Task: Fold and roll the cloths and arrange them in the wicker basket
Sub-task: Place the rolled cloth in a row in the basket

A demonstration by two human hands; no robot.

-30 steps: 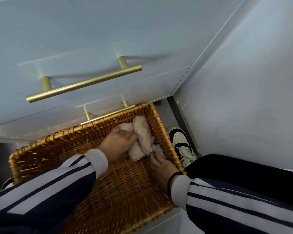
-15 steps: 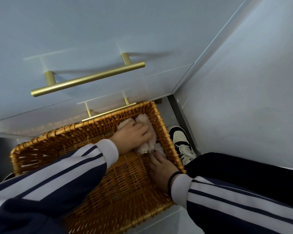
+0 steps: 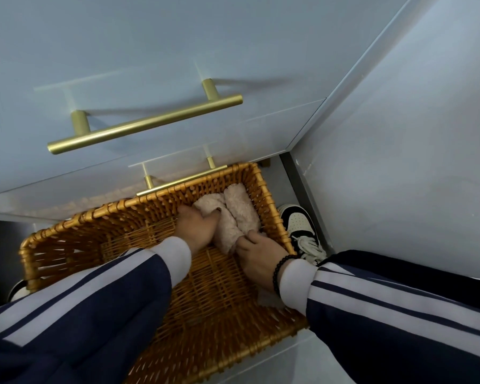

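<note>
A rectangular wicker basket (image 3: 67, 239) stands on the floor below me. Two rolled, fluffy pale-pink cloths lie side by side in its far right corner: one roll (image 3: 243, 207) against the right wall, the other (image 3: 225, 225) to its left. My left hand (image 3: 197, 227) grips the left roll, its fingers curled over the top. My right hand (image 3: 257, 254) pinches the near end of the rolls with thumb and fingers. Part of the left roll is hidden under my left hand.
Pale blue drawer fronts with brass bar handles (image 3: 144, 124) rise just behind the basket. A pale wall (image 3: 399, 162) closes in on the right. My black-and-white shoe (image 3: 299, 225) stands beside the basket's right wall. Most of the basket's woven floor (image 3: 214, 295) is bare.
My left hand has slid back off the right roll and now sits on the left roll. My right hand has moved up to the rolls' near end. The right roll is uncovered again.
</note>
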